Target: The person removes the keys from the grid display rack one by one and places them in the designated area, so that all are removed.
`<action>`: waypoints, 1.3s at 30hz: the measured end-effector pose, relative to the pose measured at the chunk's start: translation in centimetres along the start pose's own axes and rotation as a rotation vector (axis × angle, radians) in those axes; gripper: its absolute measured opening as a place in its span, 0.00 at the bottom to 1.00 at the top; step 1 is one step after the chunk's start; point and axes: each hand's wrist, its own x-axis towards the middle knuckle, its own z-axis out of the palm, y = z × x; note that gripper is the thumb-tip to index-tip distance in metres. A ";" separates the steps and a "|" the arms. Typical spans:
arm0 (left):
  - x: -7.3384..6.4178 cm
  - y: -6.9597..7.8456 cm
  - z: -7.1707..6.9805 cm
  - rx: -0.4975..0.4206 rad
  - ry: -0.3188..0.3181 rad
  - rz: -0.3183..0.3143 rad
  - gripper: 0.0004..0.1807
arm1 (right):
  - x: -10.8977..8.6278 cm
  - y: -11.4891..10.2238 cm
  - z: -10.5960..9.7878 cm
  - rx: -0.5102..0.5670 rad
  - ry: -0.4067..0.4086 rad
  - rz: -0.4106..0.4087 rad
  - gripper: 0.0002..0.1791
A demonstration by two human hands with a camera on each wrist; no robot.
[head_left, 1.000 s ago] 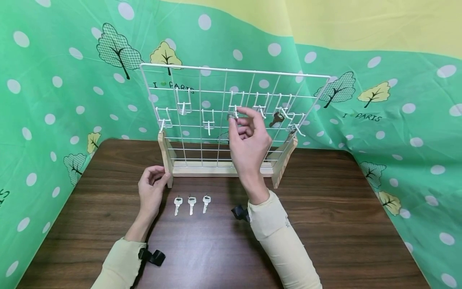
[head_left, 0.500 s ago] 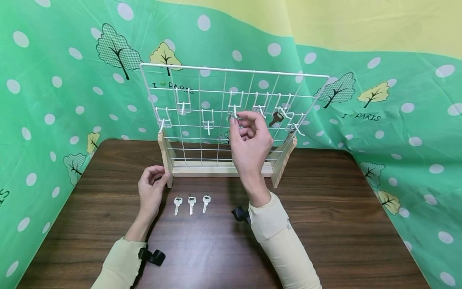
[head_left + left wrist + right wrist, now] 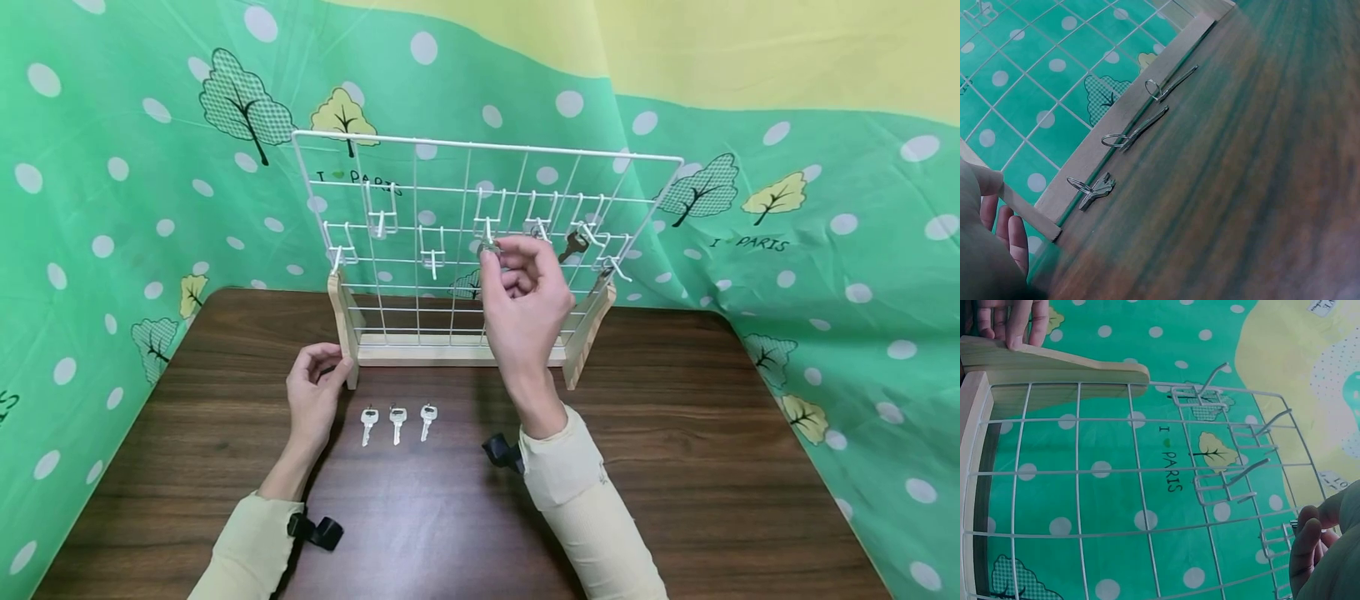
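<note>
1. As the right hand (image 3: pixel 525 312) hangs in front of the white wire grid (image 3: pixel 480 145), its grip is narrow: thumb and forefinger pinch a small metal piece (image 3: pixel 1294 524), mostly covered by the fingertips.

2. And right there above the fingertips, the middle hook (image 3: pixel 487 227)! The piece sits by its tip; touching or just apart, I can't tell.

3. Tight quarters to the right: a neighbouring hook (image 3: pixel 538 227) just beside, then a dark key (image 3: pixel 575 247) hanging near the grid's right edge. Roomier leftward, where only a lower hook (image 3: pixel 432 257) stands near, and below it wire squares run down to the wooden crossbar (image 3: pixel 420 357).

4. Over to the left side panel (image 3: pixel 343 329), and here's the left hand (image 3: pixel 315 392), thumb against the front edge, other fingers bent along the outer side. Is that grip clasping the wood or merely resting? Can't tell.

5. Down in front of the crossbar, a row of three: left key (image 3: pixel 369 425), middle key (image 3: pixel 398 424), right key (image 3: pixel 428 422), flat gaps between them, rings toward the rack.

6. The worktop (image 3: pixel 712 433) stretches wide beyond the right side panel (image 3: pixel 590 337); its far edge runs close behind, against the green dotted curtain (image 3: pixel 150 217).
</note>
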 end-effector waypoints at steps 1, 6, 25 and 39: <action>0.0 0.0 0.0 0.001 -0.001 0.001 0.16 | 0.0 0.0 0.0 0.002 0.002 -0.001 0.08; -0.1 -0.1 -0.1 0.000 -0.004 0.001 0.16 | 0.0 -0.2 -0.1 0.007 0.008 -0.007 0.07; -0.1 -0.2 -0.2 -0.007 -0.001 -0.001 0.13 | -1.4 -0.4 -1.0 0.026 -0.024 -0.023 0.07; -0.2 -0.2 -0.2 -0.004 -0.006 0.003 0.15 | -3.2 0.3 -2.3 0.071 -0.104 0.081 0.04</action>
